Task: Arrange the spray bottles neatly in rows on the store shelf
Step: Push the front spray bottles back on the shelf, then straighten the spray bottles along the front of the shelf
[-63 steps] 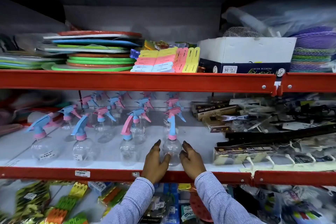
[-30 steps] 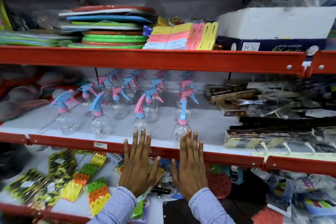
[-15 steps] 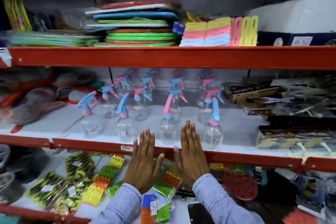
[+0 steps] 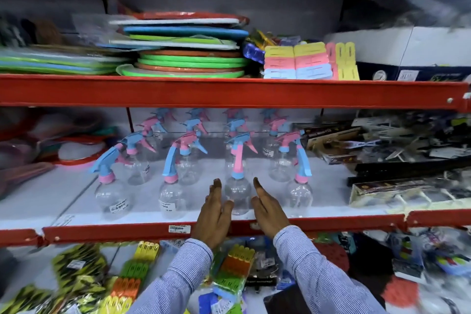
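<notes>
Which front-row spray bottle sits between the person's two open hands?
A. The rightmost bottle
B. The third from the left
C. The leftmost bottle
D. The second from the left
B: the left hand and right hand flank the third bottle, palms open, not gripping.

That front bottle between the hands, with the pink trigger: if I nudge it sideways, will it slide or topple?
The bottle looks clear and empty, so it is probably light and would slide easily on the smooth white shelf. Its tall trigger head sits high above a rounded body, so a push near the top may tip it. Push low, left hand and right hand flanking it.
</notes>
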Demonstrator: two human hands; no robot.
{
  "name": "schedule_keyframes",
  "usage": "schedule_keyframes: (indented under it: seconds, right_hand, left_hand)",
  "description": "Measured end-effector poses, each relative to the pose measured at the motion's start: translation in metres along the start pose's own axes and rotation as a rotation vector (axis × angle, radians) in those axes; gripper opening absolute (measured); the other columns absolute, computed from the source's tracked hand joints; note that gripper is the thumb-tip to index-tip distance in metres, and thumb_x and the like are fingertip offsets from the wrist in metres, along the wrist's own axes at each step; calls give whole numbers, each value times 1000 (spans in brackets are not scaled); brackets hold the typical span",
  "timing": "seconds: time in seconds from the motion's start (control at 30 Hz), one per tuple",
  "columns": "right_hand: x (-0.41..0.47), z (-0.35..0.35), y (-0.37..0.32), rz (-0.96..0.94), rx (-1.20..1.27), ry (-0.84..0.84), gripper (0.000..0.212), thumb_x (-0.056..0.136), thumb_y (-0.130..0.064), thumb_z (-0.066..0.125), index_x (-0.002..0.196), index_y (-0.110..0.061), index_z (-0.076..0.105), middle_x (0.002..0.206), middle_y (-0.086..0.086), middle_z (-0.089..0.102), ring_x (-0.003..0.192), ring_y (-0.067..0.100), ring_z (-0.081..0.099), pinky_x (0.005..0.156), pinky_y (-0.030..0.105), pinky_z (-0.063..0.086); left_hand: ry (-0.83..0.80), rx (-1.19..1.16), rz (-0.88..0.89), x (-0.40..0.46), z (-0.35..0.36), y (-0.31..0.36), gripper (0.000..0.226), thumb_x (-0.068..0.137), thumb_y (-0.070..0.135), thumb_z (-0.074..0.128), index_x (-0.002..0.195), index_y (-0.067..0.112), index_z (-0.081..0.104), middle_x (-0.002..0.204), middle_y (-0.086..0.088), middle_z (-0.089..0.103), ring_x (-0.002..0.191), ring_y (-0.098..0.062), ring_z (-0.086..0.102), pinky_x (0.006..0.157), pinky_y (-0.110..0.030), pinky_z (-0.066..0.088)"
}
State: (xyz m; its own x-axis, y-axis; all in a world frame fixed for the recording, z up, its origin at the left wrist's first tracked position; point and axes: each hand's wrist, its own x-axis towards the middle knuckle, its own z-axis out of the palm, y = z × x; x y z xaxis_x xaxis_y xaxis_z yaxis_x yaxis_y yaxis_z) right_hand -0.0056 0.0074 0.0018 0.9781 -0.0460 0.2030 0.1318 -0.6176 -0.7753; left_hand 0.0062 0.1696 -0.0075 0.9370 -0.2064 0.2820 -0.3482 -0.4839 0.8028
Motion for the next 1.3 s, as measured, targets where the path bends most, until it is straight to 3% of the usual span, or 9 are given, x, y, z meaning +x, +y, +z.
schedule_keyframes:
  seconds: [0.17, 0.4, 0.5, 0.6, 0.67, 0.8, 0.9, 1.0, 1.3]
  right_hand:
    - [1, 2, -2, -3, 55, -30, 49, 99, -17, 34, 147, -16, 27, 151, 6, 39, 127, 12, 46, 100, 14, 29]
    - [-9, 1, 2, -23, 76, -6, 49, 98, -16, 36, 146, -16, 29, 151, 7, 39, 134, 17, 42, 109, 22, 30]
    - [-15, 1, 1, -42, 71, -3, 50, 98, -16, 36, 147, -15, 27, 153, 6, 36, 137, 16, 39, 113, 24, 29]
    - [-20, -1, 0, -66, 35, -13, 52, 98, -17, 36, 148, -15, 24, 154, 6, 33, 139, 15, 36, 113, 22, 27]
    - [-25, -1, -1, -105, -10, -12, 54, 98, -19, 36, 149, -14, 18, 157, 5, 27, 142, 15, 30, 112, 19, 22]
    - [-40, 7, 0, -221, -193, 53, 60, 99, -26, 31, 150, -17, 1, 161, 0, 1, 148, 11, 1, 121, 27, 12]
    - [-51, 17, 0, -301, -323, 123, 60, 98, -34, 23, 150, -18, -2, 161, -1, -8, 147, 10, -14, 123, 34, 7]
    - [-60, 29, -5, -366, -427, 149, 60, 98, -35, 22, 150, -17, -1, 161, 2, -8, 147, 13, -16, 122, 36, 1]
    - [-64, 89, -37, -496, -499, 43, 62, 97, -30, 24, 150, -18, -6, 161, 1, -9, 148, 17, -13, 119, 40, 3]
  left_hand:
    - [-10, -106, -11, 0, -2, 9, 64, 87, 41, 35, 147, 22, 23, 155, 1, 29, 139, -11, 32, 117, -31, 25]
    - [17, -70, 51, -12, 2, 8, 70, 83, 54, 31, 145, 22, 27, 153, 2, 33, 138, -10, 33, 118, -36, 27]
    - [7, -53, 72, -18, 3, 10, 68, 85, 51, 32, 146, 21, 24, 154, 2, 31, 138, -8, 31, 117, -30, 23]
    - [14, -17, 85, -22, 3, 13, 65, 87, 41, 34, 147, 20, 21, 155, 1, 27, 138, -5, 27, 114, -24, 19]
    - [22, 33, 99, -25, 3, 10, 67, 88, 44, 33, 148, 21, 15, 158, 1, 19, 142, -6, 20, 118, -27, 16]
    - [46, 261, 145, -41, 0, 0, 72, 89, 61, 23, 148, 29, -3, 160, 8, -4, 145, -3, -11, 123, -38, 3]
    - [94, 521, 175, -59, -12, -2, 72, 91, 61, 16, 148, 25, -7, 159, 8, -14, 143, -6, -23, 121, -40, -4]
    - [131, 715, 160, -76, -27, -4, 71, 93, 58, 17, 148, 20, -8, 159, 3, -15, 144, -14, -24, 118, -45, -7]
    - [154, 797, 57, -109, -92, -48, 73, 94, 55, 28, 149, 20, -4, 160, -1, -9, 146, -18, -17, 118, -46, -3]
